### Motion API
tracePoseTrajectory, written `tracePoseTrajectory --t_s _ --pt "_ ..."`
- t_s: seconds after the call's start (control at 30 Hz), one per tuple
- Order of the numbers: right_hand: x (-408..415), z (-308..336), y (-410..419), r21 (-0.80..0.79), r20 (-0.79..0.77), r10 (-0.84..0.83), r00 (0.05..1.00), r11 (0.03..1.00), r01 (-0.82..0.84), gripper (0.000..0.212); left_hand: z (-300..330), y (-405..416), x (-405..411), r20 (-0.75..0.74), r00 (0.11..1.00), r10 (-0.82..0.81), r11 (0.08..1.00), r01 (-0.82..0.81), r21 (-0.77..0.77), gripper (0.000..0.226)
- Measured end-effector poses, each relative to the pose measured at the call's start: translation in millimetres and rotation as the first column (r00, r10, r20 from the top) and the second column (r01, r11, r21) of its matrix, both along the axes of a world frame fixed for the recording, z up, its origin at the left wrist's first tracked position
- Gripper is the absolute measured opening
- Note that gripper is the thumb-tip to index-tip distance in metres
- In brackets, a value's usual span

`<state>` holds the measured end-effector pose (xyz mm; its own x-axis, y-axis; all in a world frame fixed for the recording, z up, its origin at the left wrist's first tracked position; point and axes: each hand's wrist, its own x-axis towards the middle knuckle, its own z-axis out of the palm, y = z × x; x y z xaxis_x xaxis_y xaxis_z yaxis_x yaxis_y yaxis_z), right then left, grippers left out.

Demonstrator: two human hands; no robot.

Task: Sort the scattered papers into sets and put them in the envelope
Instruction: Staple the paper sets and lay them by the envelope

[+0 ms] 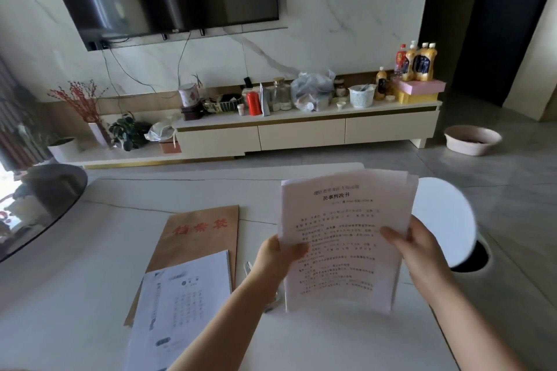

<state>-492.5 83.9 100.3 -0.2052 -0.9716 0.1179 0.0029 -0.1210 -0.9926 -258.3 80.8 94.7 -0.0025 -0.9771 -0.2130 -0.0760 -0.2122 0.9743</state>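
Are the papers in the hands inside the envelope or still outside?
Outside: both hands hold the papers above the table, apart from the brown envelope.

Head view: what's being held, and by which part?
A stack of printed sheets, lifted off the table. The left hand pinches its left edge near the lower corner; the right hand grips its right edge.

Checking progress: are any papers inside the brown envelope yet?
No: the envelope lies flat under one set; both hands hold the other.
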Motion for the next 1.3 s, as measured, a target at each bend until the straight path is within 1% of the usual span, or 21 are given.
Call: tracePoseTrajectory --t_s 0.03,0.1,0.17,0.3,0.37,0.4,0.47,0.5,0.53,0.57,0.63,0.7,0.77,0.83,0.9,1.0,1.07,1.13,1.2,1.3 --pt "1.3 4.7 6.2 -0.021 -0.015 -0.011 1.000 1.000 0.010 0.025 4.5 5.1 -1.7 -0.007 1.000 -0.006 1.000 0.006 -0.030 0.019" --pt "2.7 6.4 17.1 -0.021 -0.036 -0.008 0.999 1.000 0.007 0.024 9.2 15.9 -5.5 -0.057 0.998 -0.037 0.996 0.032 -0.084 0.029" --pt "4.3 3.2 26.5 -0.012 -0.050 0.013 0.999 1.000 -0.013 0.027 8.0 24.7 -8.0 -0.101 0.994 -0.042 0.994 0.032 -0.104 0.038" --pt "4.1 -0.5 31.5 -0.007 0.057 -0.049 0.997 0.999 0.050 0.026 2.8 23.1 -9.6 -0.133 0.990 -0.037 0.991 0.020 -0.131 0.044" --pt "5.5 -6.2 27.6 0.011 0.019 -0.079 0.997 0.997 0.079 0.026 0.2 15.5 -9.6 -0.136 0.991 -0.017 0.991 -0.001 -0.136 0.046" --pt "8.7 -10.7 24.7 0.014 -0.039 -0.086 0.996 0.996 0.087 0.024 -1.1 12.4 -11.7 -0.133 0.991 0.001 0.990 -0.020 -0.141 0.044" --pt "20.0 -15.3 20.3 0.030 -0.164 -0.089 0.982 0.995 0.096 0.014 -4.7 6.2 -22.5 -0.080 0.996 0.035 0.985 -0.048 -0.164 0.030" --pt "26.3 -13.6 18.5 0.024 -0.194 -0.086 0.977 0.995 0.093 0.010 -5.2 3.1 -30.2 -0.033 0.997 0.065 0.983 -0.070 -0.171 0.021" --pt "31.0 -10.7 16.9 0.005 -0.199 -0.087 0.976 0.996 0.090 0.012 -4.7 0.1 -37.0 0.001 0.995 0.104 0.979 -0.103 -0.177 0.017" --pt "32.9 -5.8 15.7 -0.010 -0.190 -0.103 0.976 0.995 0.103 0.013 -2.3 -2.4 -41.3 0.005 0.990 0.144 0.973 -0.141 -0.181 0.016" --pt "27.1 1.5 14.4 -0.024 -0.158 -0.136 0.978 0.991 0.134 0.011 2.4 -4.7 -39.8 -0.036 0.982 0.185 0.961 -0.189 -0.202 0.015" --pt "16.4 -1.1 15.3 -0.005 -0.117 -0.114 0.987 0.993 0.114 0.011 -2.3 -2.8 -29.3 -0.077 0.987 0.138 0.967 -0.151 -0.205 0.016" --pt "8.9 -13.4 18.2 0.044 -0.100 -0.071 0.992 0.996 0.075 0.017 -12.4 3.3 -22.0 -0.098 0.992 0.077 0.982 -0.093 -0.163 0.023" --pt "7.0 -24.6 21.8 0.088 -0.079 -0.056 0.995 0.994 0.063 0.020 -21.6 6.0 -21.3 -0.068 0.996 0.061 0.986 -0.071 -0.153 0.023" --pt "7.9 -28.1 22.3 0.089 -0.047 -0.048 0.998 0.995 0.052 0.023 -24.4 2.6 -22.3 -0.035 0.996 0.087 0.980 -0.092 -0.179 0.018" --pt "7.9 -25.0 20.7 0.070 0.008 -0.037 0.999 0.997 0.036 0.028 -25.7 -1.9 -19.1 -0.075 0.991 0.110 0.978 -0.121 -0.169 0.017" --pt "8.0 -30.1 20.8 0.081 0.010 -0.023 1.000 0.996 0.022 0.030 -30.6 1.6 -15.2 -0.092 0.992 0.087 0.984 -0.100 -0.145 0.024" --pt "9.2 -41.2 21.7 0.120 0.002 -0.029 1.000 0.992 0.028 0.028 -36.6 6.0 -13.7 -0.078 0.995 0.059 0.991 -0.068 -0.118 0.028" --pt "11.0 -49.6 21.1 0.153 0.007 -0.027 1.000 0.988 0.025 0.025 -39.9 5.8 -13.8 -0.061 0.997 0.057 0.992 -0.064 -0.107 0.026" --pt "10.6 -45.9 16.6 0.148 0.000 -0.023 1.000 0.989 0.023 0.024 -36.1 -0.1 -14.4 -0.052 0.997 0.065 0.994 -0.069 -0.080 0.021"
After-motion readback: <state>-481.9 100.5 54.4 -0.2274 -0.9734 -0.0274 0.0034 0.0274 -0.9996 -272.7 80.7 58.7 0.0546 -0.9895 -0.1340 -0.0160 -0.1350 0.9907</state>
